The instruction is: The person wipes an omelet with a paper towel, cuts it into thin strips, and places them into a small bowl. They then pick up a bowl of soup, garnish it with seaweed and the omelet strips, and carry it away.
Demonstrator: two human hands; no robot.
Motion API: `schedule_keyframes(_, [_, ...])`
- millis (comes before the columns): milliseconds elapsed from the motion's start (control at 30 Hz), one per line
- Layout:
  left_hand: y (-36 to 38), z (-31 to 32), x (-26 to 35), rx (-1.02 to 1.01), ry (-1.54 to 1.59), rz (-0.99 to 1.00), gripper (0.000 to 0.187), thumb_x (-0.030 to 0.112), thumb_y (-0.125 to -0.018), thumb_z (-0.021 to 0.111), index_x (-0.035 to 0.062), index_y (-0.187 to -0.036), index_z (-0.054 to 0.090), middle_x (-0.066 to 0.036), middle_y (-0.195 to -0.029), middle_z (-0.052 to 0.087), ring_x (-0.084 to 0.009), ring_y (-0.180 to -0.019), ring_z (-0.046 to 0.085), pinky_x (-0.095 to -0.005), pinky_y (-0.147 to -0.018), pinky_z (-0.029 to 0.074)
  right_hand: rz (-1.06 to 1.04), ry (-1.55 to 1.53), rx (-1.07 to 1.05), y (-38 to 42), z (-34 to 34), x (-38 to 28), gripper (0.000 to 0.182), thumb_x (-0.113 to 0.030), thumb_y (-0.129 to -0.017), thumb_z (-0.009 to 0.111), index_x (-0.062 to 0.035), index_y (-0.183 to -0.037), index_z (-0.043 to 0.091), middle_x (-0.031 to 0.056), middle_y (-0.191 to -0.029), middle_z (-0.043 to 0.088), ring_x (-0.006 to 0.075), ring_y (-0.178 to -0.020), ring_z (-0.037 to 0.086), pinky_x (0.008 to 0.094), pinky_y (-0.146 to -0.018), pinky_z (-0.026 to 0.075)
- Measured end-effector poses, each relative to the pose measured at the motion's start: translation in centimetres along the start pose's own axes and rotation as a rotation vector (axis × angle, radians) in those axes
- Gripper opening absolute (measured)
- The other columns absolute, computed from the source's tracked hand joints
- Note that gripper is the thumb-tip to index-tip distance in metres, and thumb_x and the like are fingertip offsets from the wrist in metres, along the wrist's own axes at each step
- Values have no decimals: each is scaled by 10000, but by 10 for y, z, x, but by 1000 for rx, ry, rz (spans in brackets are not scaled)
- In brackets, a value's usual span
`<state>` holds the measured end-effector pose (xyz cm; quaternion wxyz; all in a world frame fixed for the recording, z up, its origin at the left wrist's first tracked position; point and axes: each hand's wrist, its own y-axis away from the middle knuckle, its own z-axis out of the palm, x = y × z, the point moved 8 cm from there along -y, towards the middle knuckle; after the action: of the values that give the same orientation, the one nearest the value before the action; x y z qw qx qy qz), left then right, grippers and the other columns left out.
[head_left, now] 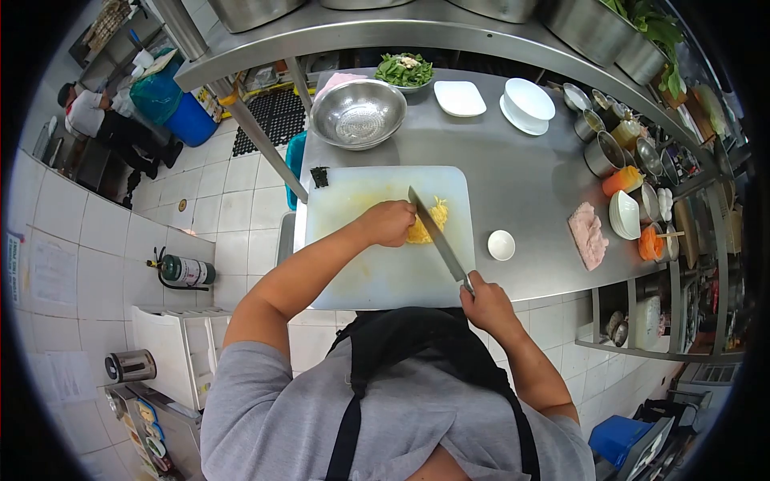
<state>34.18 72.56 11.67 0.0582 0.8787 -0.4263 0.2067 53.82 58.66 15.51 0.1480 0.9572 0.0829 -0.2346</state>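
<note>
Honestly, for cutting up yellow shreds like these, I'd say the big thing is keeping the pile tight and short under the blade, so the cuts come out even. Right now it's on the board, nearer the right edge than the left, about midway between the far and near edges. The board sits at the counter's near left corner, so there's decent room around the pile.

The knife slants across the shreds, tip toward the board's far edge and handle out by its near right corner. I'd let the blade glide rather than mash down, since soft strands probably squash and stick. I'd also watch the guide side: knuckles forward, fingertips tucked, because the blade is really close.

As for pose, the right hand has its fingers wrapped round the handle, forearm angling up from the lower right. The left hand is just left of the blade, knuckles up, fingers curled in and bunched together. Can't tell whether they're pinching any shreds, as the fingertips are hidden. That arm reaches across the board's left edge, elbow bent out wide.
</note>
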Motion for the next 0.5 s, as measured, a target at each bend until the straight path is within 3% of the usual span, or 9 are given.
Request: schedule_keyframes(500, [4, 3, -2, 40, 1, 4, 151, 33, -734, 562, -9, -759, 705, -173, -910, 657, -378, -917, 672, -462, -833, 573, -3, -15, -7, 0, 2, 3, 240, -236, -978, 596, -21, -1074, 553, 280, -738, 680, 515, -721, 670, 618, -695, 534])
